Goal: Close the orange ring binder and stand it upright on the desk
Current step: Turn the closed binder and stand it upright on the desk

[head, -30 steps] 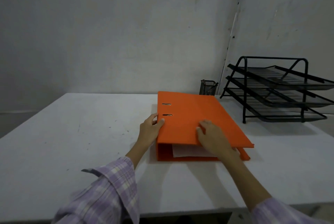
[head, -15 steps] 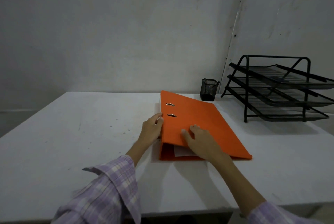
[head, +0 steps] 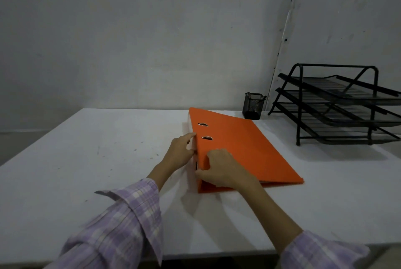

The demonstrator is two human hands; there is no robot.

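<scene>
On the worktop [head: 86,160] both hands grip the orange binder [head: 238,149]: left fingers [head: 186,138] brace its spine, right fingers [head: 213,156] clasp the near corner, ready for tipping upright.

One wide head-worn view looks forward and down across the surface [head: 91,160] toward the wall [head: 152,36] corner, close over the person's hands [head: 219,169], sleeves at the bottom edge

White desk [head: 86,160]: binder [head: 238,145], cup [head: 252,106], tray rack [head: 338,106].
</scene>
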